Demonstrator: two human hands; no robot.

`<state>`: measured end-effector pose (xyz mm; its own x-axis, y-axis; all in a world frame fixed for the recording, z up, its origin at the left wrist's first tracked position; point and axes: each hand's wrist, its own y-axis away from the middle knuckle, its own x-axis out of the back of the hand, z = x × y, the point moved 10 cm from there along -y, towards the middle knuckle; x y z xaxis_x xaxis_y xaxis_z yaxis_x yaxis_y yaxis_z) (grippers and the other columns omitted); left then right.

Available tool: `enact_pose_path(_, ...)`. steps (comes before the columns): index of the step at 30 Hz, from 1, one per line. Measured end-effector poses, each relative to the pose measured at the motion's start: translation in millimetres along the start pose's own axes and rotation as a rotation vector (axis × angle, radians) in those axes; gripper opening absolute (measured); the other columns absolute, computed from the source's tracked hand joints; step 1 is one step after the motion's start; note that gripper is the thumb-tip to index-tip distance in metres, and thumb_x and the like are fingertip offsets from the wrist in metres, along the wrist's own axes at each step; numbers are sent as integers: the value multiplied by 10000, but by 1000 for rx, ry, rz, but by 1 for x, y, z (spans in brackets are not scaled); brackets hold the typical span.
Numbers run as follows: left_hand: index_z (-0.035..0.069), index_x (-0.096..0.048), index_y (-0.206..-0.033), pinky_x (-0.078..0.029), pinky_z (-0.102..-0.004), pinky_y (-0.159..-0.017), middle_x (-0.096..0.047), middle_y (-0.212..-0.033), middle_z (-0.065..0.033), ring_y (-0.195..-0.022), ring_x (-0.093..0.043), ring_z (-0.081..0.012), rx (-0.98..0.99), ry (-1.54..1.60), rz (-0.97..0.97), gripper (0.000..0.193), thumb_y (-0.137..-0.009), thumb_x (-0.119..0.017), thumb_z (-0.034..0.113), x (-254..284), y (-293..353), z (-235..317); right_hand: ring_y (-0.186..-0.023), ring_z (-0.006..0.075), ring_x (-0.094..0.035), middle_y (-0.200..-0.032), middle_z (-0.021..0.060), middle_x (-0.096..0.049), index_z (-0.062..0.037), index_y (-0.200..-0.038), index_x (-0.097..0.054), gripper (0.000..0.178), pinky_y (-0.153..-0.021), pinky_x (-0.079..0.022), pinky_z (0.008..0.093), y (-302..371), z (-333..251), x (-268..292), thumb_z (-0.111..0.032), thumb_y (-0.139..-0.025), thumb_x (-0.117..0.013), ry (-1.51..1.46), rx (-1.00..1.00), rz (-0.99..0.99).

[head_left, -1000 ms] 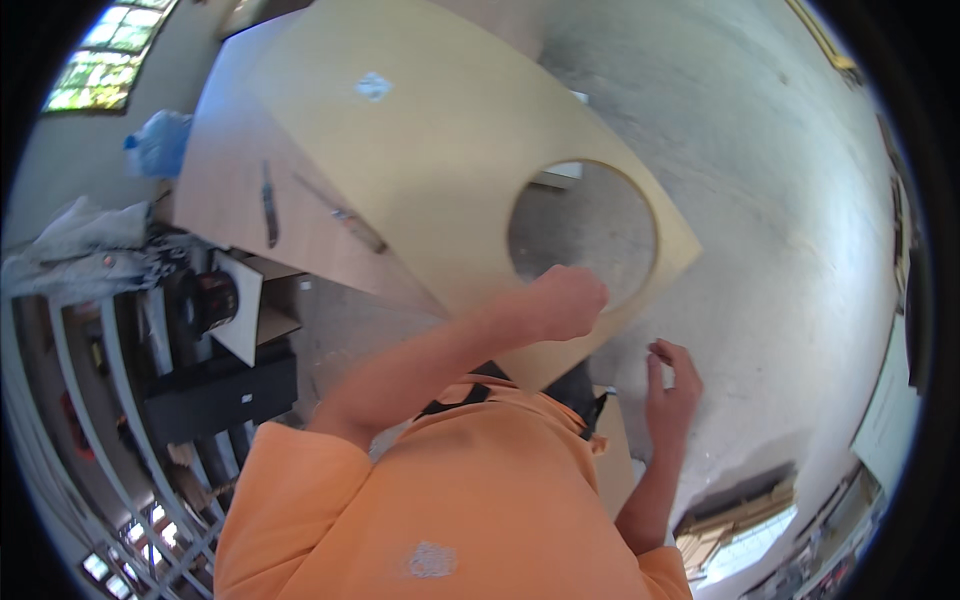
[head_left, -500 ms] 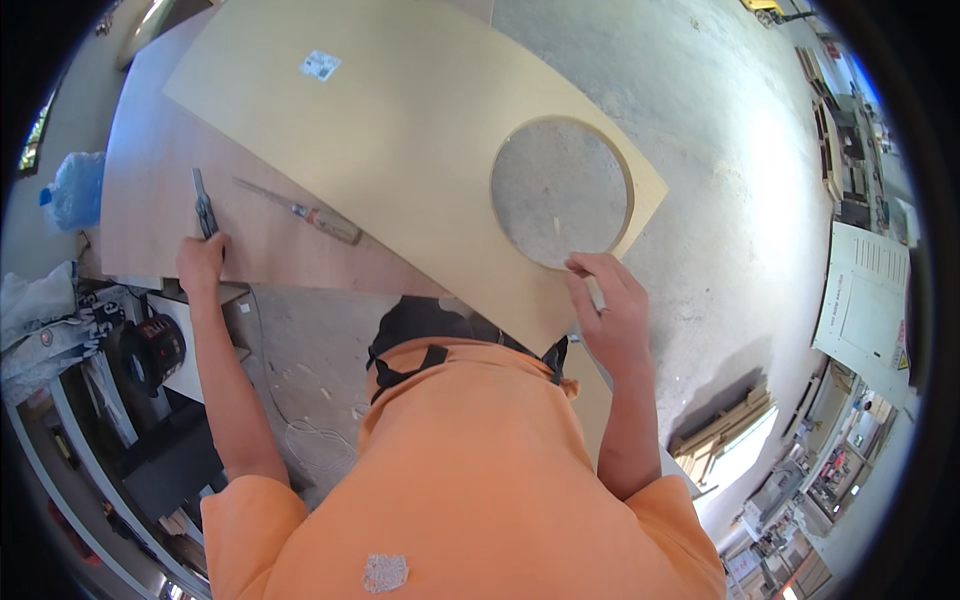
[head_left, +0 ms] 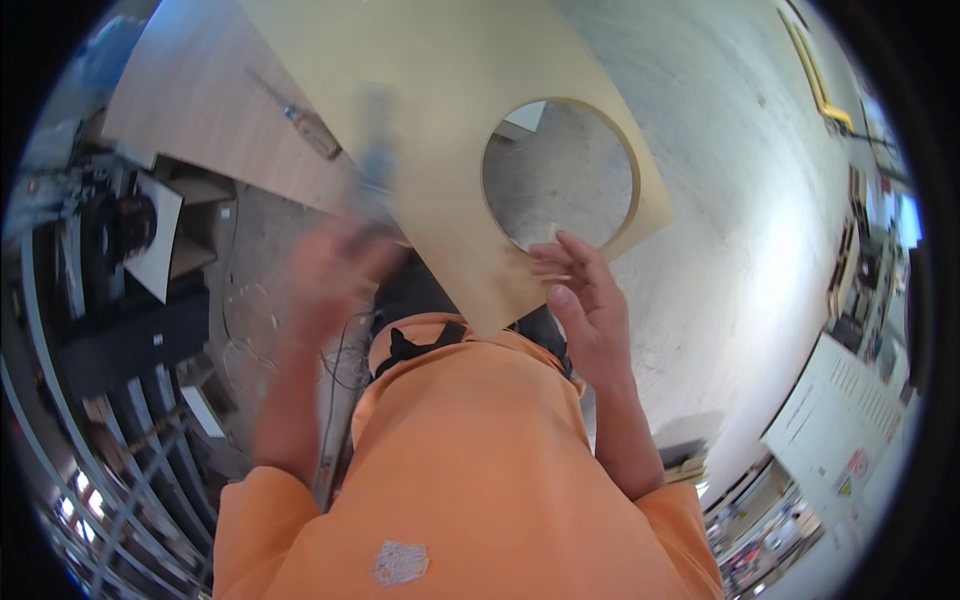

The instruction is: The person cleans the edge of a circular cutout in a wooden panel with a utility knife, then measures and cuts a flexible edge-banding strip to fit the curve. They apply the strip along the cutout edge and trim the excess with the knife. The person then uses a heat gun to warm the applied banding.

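A person in an orange shirt (head_left: 470,450) has both hands at a pale board (head_left: 440,90), its near corner at the waist.

The blurred left hand (head_left: 345,255) grasps a bluish tool (head_left: 376,140) over the board's left edge; the right hand (head_left: 592,295) curls beside the near rim of a round hole (head_left: 636,175), its grip unclear. Farther left, a screwdriver (head_left: 313,135) lies on a wooden table (head_left: 200,100).

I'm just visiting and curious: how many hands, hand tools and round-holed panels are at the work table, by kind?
Bare hands: 2 (left hand, right hand)
Hand tools: 2 (screwdriver-like tool, blurred tool in the left hand)
Round-holed panel: 1
Total: 5
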<state>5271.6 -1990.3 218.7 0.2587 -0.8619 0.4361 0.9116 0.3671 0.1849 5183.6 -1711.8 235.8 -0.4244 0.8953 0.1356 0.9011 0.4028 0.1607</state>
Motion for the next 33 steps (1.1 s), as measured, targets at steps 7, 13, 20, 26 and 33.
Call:
enact_pose_path(7, -2, -669, -914, -540, -420, -688, -701, -904, -136, -793, -692, -294, 4, 296, -556, 194, -922, -698, 189, -235, 91, 83, -744, 158, -681, -836, 106, -696, 19, -1173, -568, 239, -695, -561, 267, 29, 41, 32, -179, -1111, -449, -350, -426, -137)
enact_pose_path(13, 60, -678, -846, -535, -420, -592, -637, -812, -96, -697, -660, -316, -421, -223, -134, 164, -914, -725, 201, -197, 86, 75, -679, 128, -682, -792, 63, -667, 0, -1098, -590, 227, -632, -549, 286, 12, 64, 62, -205, -1104, -493, 88, -499, -227)
enact_pose_path(20, 22, -633, -819, -468, -361, -567, -601, -715, -96, -624, -591, -236, -148, -93, 295, 182, -945, -700, 136, -112, 56, -5, -706, 322, -691, -856, 119, -674, -41, -983, -581, 96, -563, -542, 431, -2, 33, 39, -26, -889, -588, 1151, 199, -458)
enact_pose_path(26, 1, -539, -779, -377, -323, -572, -454, -655, -35, -631, -397, -122, 232, 61, 437, 333, -1000, -674, 210, -89, 67, -61, -680, 273, -690, -792, 78, -606, -62, -943, -544, 117, -541, -542, 392, -2, 36, 34, -52, -864, -629, 1340, 298, -559)
enact_pose_path(33, -43, -582, -872, -475, -364, -684, -603, -744, -106, -706, -540, -187, 460, 163, 364, 443, -1002, -659, 373, -121, 68, -95, -698, 272, -691, -788, 75, -584, -65, -931, -541, 129, -550, -528, 399, -10, 38, 36, -60, -851, -642, 1401, 329, -680)
